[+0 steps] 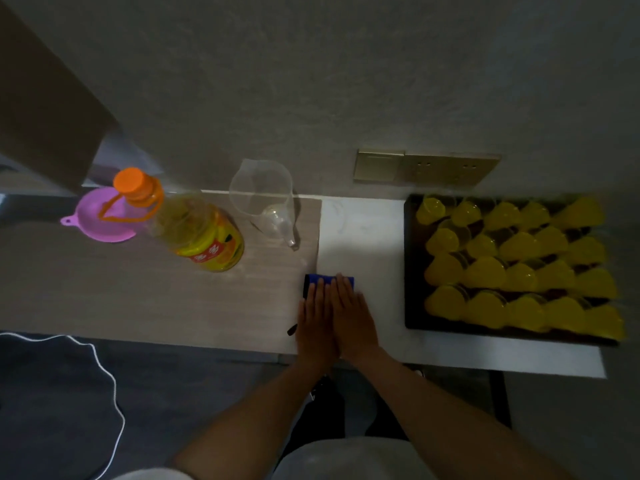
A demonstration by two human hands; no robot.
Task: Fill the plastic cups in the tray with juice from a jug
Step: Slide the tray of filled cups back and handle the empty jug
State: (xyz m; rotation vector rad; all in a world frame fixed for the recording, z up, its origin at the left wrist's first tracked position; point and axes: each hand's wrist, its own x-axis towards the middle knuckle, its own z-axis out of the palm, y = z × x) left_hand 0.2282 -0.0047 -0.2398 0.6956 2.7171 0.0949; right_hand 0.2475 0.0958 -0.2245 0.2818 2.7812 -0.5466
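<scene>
A dark tray (410, 265) at the right of the counter holds several plastic cups (485, 271) filled with yellow juice. A clear plastic jug (263, 199), with no liquid visible in it, stands near the wall at the centre. To its left stands a juice bottle (197, 230) with an orange cap and yellow liquid. My left hand (317, 320) and my right hand (353, 313) lie flat side by side, fingers straight, pressing on a blue cloth (313, 279) at the counter's front middle.
A pink funnel (95, 216) lies behind the bottle at the left. A small black object (292, 329) sits by my left hand. Wall sockets (426, 166) sit above the counter. A white cable (104, 368) hangs below the counter edge at left.
</scene>
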